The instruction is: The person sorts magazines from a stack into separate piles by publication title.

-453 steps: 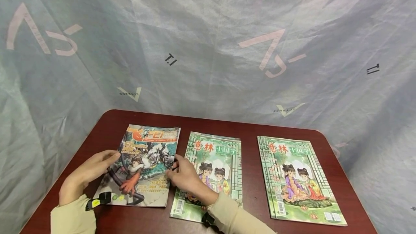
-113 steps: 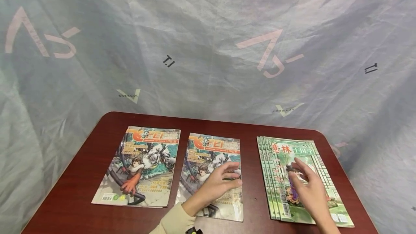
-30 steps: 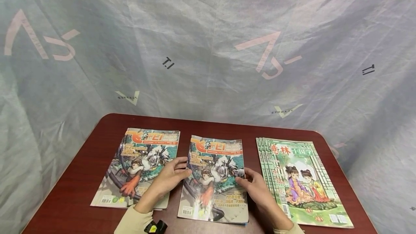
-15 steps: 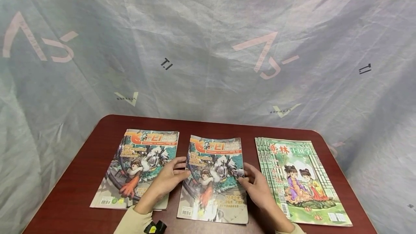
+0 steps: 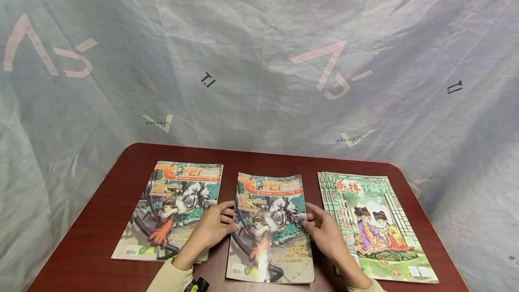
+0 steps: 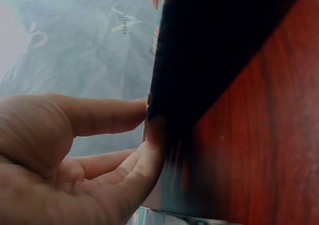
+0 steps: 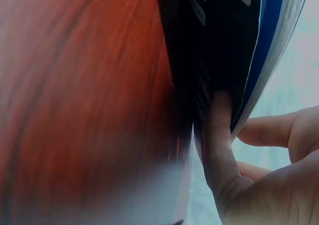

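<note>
A comic magazine [image 5: 267, 224] with an orange title is in the middle of the head view. My left hand [image 5: 211, 228] pinches its left edge and my right hand [image 5: 327, 232] grips its right edge. In the left wrist view the thumb [image 6: 107, 116] is on one face and fingers are beneath the dark underside. A finger [image 7: 219, 140] presses the dark back cover in the right wrist view, where a blue layer shows along the edge. The magazine appears raised off the wood. A like comic magazine [image 5: 174, 211] lies to the left, partly behind my left hand.
Several green magazines [image 5: 385, 220] lie fanned in a pile at the right, partly behind my right hand. All rest on a dark red table [image 5: 105, 220] with rounded back corners. A grey printed cloth [image 5: 259, 57] hangs behind.
Earlier, green magazines lay in the middle; then the comic magazine lay there and the right pile grew. Over the last second, both hands have drawn the held magazine slightly towards me.
</note>
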`<state>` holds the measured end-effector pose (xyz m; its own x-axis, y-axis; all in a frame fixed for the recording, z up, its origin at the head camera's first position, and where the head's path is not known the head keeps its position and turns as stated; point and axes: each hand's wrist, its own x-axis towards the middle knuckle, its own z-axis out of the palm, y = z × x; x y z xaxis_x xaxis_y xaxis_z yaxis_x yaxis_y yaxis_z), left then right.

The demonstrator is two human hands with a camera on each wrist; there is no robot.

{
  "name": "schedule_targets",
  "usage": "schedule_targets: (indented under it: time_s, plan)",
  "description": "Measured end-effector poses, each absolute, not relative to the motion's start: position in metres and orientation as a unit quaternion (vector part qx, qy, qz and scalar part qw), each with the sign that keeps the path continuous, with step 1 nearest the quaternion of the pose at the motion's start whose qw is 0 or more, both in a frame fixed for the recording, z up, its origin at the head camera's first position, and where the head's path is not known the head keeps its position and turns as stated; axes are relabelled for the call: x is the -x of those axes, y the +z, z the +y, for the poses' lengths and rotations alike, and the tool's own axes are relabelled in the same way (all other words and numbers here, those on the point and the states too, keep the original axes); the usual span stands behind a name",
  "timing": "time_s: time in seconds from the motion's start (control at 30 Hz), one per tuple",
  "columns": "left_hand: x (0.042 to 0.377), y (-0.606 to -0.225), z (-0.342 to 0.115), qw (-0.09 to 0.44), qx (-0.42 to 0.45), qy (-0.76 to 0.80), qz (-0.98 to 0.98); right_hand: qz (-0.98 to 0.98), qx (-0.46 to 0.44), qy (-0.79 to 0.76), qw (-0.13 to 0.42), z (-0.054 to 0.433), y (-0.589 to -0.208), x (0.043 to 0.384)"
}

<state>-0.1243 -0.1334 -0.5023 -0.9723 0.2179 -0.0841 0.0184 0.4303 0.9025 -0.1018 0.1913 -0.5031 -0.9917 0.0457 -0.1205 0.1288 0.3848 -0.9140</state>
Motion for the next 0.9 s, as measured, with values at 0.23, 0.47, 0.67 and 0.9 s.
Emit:
schedule_targets:
  time_s: [0.23,0.47,0.67,0.9]
  plan:
    - [0.1224,-0.5021,-0.135,0.107,-0.077,0.537,0.833,0.813,-0.038,-0.577,0.071,0.1991,-0.5037,0.1]
    - [0.1219,-0.5017,-0.1343,0.106,-0.084,0.535,0.834,0.795,-0.055,-0.598,0.081,0.201,-0.506,0.1022]
    - [0.123,-0.5002,-0.1352,0.102,-0.094,0.532,0.836,0.794,-0.056,-0.599,0.089,0.1993,-0.5059,0.1032]
    - [0.124,-0.4929,-0.1411,0.1,-0.101,0.521,0.842,0.793,-0.061,-0.6,0.083,0.1949,-0.5038,0.1045]
